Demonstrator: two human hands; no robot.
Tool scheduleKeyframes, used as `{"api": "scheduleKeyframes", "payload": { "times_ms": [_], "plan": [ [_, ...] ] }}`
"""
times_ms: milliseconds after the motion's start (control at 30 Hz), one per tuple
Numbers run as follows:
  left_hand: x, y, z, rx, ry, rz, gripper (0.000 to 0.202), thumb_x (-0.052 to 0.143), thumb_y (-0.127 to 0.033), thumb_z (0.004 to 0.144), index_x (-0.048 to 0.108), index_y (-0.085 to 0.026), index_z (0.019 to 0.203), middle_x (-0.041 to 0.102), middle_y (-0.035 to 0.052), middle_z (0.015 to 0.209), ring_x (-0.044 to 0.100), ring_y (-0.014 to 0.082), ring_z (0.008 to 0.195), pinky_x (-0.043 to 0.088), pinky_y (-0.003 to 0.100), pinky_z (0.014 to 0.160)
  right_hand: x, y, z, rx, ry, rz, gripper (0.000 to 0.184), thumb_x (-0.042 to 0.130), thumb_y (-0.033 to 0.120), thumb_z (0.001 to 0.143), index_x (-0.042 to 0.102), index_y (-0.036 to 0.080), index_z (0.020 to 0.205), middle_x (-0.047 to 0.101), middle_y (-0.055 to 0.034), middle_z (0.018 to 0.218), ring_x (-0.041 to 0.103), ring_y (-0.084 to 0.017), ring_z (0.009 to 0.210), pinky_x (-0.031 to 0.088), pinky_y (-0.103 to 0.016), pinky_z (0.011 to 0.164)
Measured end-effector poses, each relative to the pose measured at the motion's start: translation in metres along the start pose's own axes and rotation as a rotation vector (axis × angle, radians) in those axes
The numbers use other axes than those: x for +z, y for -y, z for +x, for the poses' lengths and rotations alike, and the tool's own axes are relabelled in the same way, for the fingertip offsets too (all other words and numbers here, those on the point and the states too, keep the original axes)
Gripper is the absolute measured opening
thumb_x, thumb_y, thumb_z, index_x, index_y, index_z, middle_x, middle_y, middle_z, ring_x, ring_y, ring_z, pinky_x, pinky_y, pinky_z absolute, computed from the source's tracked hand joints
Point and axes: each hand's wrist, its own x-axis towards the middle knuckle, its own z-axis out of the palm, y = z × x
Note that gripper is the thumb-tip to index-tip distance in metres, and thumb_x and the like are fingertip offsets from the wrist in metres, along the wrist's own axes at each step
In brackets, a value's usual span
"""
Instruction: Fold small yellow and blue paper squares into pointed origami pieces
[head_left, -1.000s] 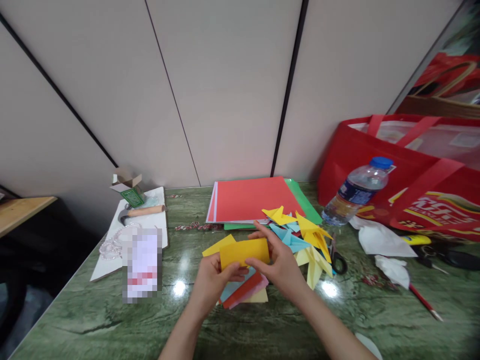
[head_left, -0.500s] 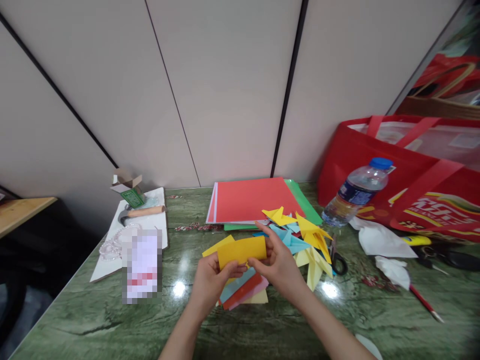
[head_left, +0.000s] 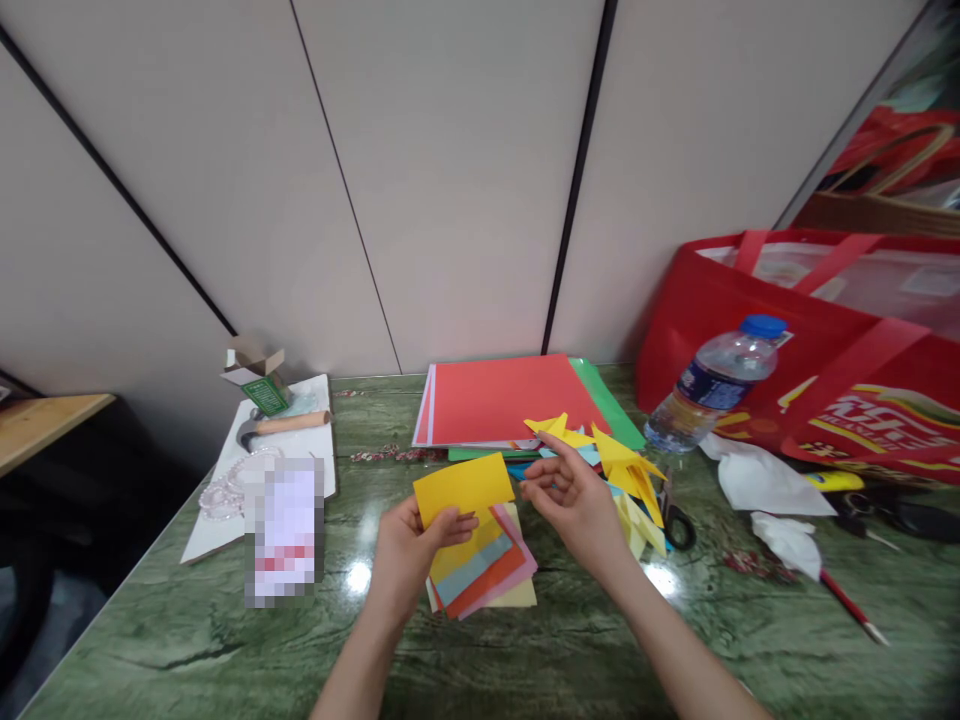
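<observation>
My left hand (head_left: pixel 399 552) pinches a yellow sheet of paper (head_left: pixel 466 484) at its lower left corner, thumb in front. The sheet looks like a folded rectangle and is tilted up a little. Below it lies a fanned stack of coloured paper (head_left: pixel 501 578) in yellow, blue, orange, pink and cream, partly covered by my hand and the sheet. To the right of the sheet, apart from it, my right hand (head_left: pixel 576 505) is open, index finger stretched out, the other fingers loosely bent and holding nothing. Beyond it are several folded paper shapes (head_left: pixel 628 470) in yellow and blue, partly hidden by that hand.
Red and green large sheets (head_left: pixel 514 395) lie against the wall. Scissors (head_left: pixel 679 526), a water bottle (head_left: pixel 712 385) and a red bag (head_left: pixel 832 340) stand or lie to the right. On the left, a white board (head_left: pixel 315 440) carries a hammer (head_left: pixel 289 424) and a small box (head_left: pixel 262 385).
My right hand has let go of the yellow paper and moved right, away from it. The paper, now in my left hand alone, has tilted and shifted slightly left.
</observation>
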Motion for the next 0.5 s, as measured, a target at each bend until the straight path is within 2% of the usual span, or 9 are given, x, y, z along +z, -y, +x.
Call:
{"api": "scheduleKeyframes", "payload": {
  "times_ms": [100,233,333,500],
  "plan": [
    [0.003,0.003,0.000,-0.008,0.007,0.019,0.030,0.073,-0.024,0.060,0.060,-0.008,0.082,0.073,0.0114,0.070,0.069,0.0254,0.068,0.057,0.032,0.063,0.005,-0.001,-0.003,0.031,0.009,0.062,0.056,0.063,0.028,0.070,0.043,0.019,0.121,0.059,-0.0039,0.083,0.060,-0.017,0.076,0.052,-0.032,0.069],
    [0.010,0.005,-0.003,-0.020,0.046,0.052,0.028,0.070,-0.020,0.060,0.059,-0.009,0.084,0.073,0.0100,0.070,0.069,0.0246,0.065,0.057,0.032,0.061,0.014,0.000,-0.011,0.151,0.153,0.102,0.066,0.068,0.023,0.065,0.038,0.020,0.124,0.063,-0.0045,0.088,0.063,-0.020,0.082,0.051,-0.033,0.073],
    [0.014,0.004,-0.005,-0.022,0.040,0.072,0.027,0.066,-0.015,0.059,0.058,-0.009,0.084,0.073,0.0084,0.070,0.069,0.0240,0.063,0.057,0.032,0.061,0.016,0.002,-0.013,0.211,0.204,0.105,0.069,0.068,0.022,0.064,0.036,0.019,0.125,0.065,-0.0029,0.081,0.064,-0.019,0.073,0.052,-0.031,0.064],
    [0.012,0.002,-0.004,-0.027,0.045,0.076,0.032,0.065,-0.015,0.057,0.054,-0.011,0.087,0.073,0.0078,0.070,0.069,0.0243,0.065,0.057,0.033,0.063,0.012,0.004,-0.010,0.217,0.199,0.051,0.066,0.067,0.021,0.063,0.039,0.018,0.123,0.061,0.0032,0.063,0.060,-0.016,0.055,0.050,-0.028,0.054]
  ]
}}
